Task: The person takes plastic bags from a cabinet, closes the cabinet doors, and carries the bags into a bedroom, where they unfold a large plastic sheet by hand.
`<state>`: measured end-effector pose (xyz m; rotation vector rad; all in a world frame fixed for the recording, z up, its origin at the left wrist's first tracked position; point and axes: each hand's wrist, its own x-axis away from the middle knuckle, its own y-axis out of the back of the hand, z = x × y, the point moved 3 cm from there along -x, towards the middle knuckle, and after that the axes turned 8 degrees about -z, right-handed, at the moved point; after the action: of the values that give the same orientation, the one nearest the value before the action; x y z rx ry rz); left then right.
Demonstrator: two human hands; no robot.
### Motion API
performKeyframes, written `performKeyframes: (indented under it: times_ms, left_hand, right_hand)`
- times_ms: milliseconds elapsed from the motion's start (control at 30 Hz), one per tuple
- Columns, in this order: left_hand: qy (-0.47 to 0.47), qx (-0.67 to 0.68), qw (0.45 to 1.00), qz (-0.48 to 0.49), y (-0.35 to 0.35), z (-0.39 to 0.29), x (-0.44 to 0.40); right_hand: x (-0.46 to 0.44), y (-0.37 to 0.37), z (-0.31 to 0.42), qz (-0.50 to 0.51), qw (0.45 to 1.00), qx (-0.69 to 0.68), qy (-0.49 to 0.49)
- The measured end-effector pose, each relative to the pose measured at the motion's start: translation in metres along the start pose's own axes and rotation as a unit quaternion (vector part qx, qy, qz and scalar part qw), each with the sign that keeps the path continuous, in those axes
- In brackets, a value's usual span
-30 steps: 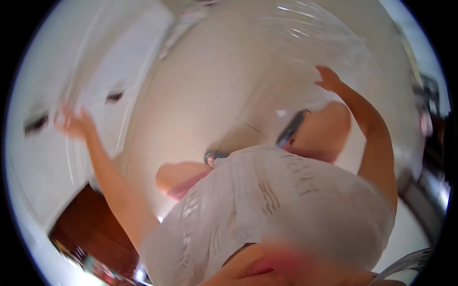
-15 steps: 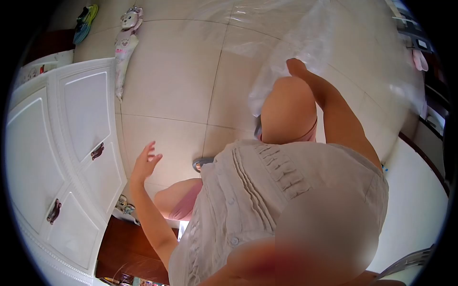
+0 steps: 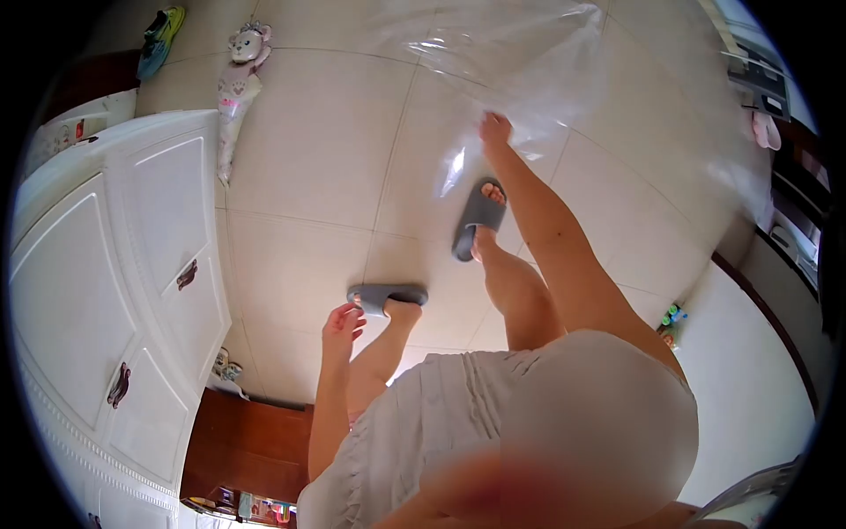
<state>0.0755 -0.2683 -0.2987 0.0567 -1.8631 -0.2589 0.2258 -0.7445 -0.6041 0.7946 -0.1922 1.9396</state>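
A: Where's the plastic?
B: Clear plastic sheet is on the floor, ahead of the person and off to the right. Thin, glossy film, wrinkled, sharp highlights along the folds. Floor is smooth beige tile, dark grout lines.
A: Hands?
B: Right hand is at the near part of the sheet, fingers curled together. Cannot tell whether they're clamped on the film (it's see-through, edges vanish). Left hand hangs near the left slipper, fingers loosely bent and slightly apart, palm free.
A: Footwear?
B: Both slippers matte grey, broad strap, open toe. Right slipper sits just short of the sheet's glossy folds.
A: Containers?
B: White cabinet on the left: raised-panel doors, beaded trim, dark curved handles. Doors are shut, contents hidden. Behind the left arm, a red-brown wooden unit, flat and polished; small coloured items at its edge, too small to identify.
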Motion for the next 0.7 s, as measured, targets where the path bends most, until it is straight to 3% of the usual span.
performKeyframes:
  times_ms: [33,100,167,233,367,467,500,567,633,700]
  left_hand:
    - [-0.003,0.002,1.0,0.014,-0.01,0.004,0.011]
    - [-0.014,0.012,0.999,0.044,-0.027,0.009,0.034]
    - [-0.02,-0.004,0.997,0.077,-0.043,-0.007,0.063]
    - [-0.026,-0.018,0.994,0.103,-0.058,-0.029,0.091]
    - [0.058,0.294,0.933,0.198,-0.086,-0.088,0.146]
    - [0.11,0.345,0.926,0.105,-0.114,-0.144,0.188]
    - [0.089,0.39,0.897,0.189,-0.124,-0.147,0.195]
    - [0.062,0.431,0.858,0.272,-0.147,-0.16,0.206]
    - [0.109,0.185,0.964,0.158,-0.167,-0.162,0.224]
    - [0.132,0.162,0.969,0.132,-0.186,-0.199,0.261]
  right_hand:
    - [0.062,-0.034,0.066,0.012,0.999,-0.035,0.006]
    - [0.141,-0.056,0.143,0.164,0.981,0.032,0.099]
    - [0.233,-0.037,0.204,0.233,0.958,0.148,0.078]
    - [0.313,0.005,0.233,0.261,0.95,0.163,0.062]
    - [0.425,0.098,0.267,0.311,0.937,0.153,-0.039]
    - [0.477,0.148,0.344,0.314,0.934,0.154,-0.078]
    - [0.48,0.162,0.363,0.321,0.931,0.155,-0.082]
    - [0.473,0.185,0.402,0.325,0.923,0.208,0.009]
    - [0.47,0.193,0.48,0.282,0.936,0.208,-0.037]
    - [0.462,0.202,0.552,0.28,0.949,0.145,-0.008]
